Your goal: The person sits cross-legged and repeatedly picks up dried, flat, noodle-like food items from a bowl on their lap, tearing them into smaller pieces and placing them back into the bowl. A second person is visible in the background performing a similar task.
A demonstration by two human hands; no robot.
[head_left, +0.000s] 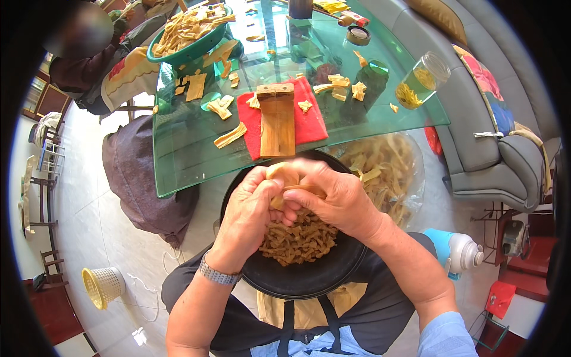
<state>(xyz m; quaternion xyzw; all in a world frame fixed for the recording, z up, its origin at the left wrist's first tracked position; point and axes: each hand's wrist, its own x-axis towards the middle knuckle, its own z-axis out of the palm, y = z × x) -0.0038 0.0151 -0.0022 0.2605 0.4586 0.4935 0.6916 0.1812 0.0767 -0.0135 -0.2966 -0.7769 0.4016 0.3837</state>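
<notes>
Over a black round basin (285,284), both hands meet on a tan, dried-looking strip (284,173). My left hand (254,195) pinches its left side, and my right hand (342,196) grips the other side with thumb and fingers. Part of the strip is hidden by the fingers. Below, small chopped brown pieces (300,241) fill the bottom of the basin, which rests at my lap. Just beyond the hands, a wooden block with a raised crosspiece (278,128) sits on a red cloth (311,113) at the glass table's near edge.
Tan pieces (195,87) lie scattered over the glass table (202,160). A green basket (196,53) heaped with strips and a jar (423,80) stand there. On the floor are a bag of strips (386,172), a bottle (458,253) and a wastebasket (104,287). Another person sits far left.
</notes>
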